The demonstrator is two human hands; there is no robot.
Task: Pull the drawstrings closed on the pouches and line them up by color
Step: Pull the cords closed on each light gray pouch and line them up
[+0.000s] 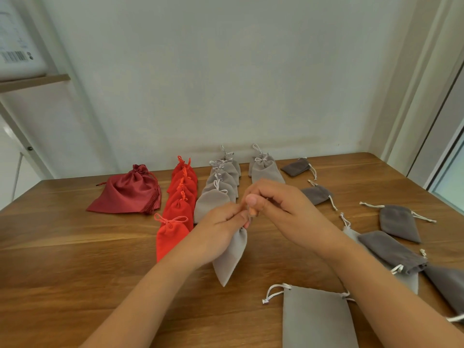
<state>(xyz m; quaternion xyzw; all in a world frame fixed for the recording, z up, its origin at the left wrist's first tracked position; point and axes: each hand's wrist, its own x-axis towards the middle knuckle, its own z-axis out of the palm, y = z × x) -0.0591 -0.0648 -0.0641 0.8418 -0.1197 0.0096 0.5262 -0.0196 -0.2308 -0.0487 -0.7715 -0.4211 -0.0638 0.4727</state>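
A light grey pouch (231,257) hangs above the wooden table (75,247), its gathered neck gripped by my left hand (221,227). My right hand (278,202) pinches at the top of that pouch, where its cords are hidden by my fingers. Behind them stand rows of closed pouches: a dark red satin pouch (128,192), a row of red pouches (179,204), a row of light grey pouches (218,187) and two more light grey pouches (265,169).
Dark grey pouches (399,222) with white cords lie scattered on the right of the table. A large light grey pouch (316,320) lies open-necked near the front edge. A white wall (226,71) runs behind the table.
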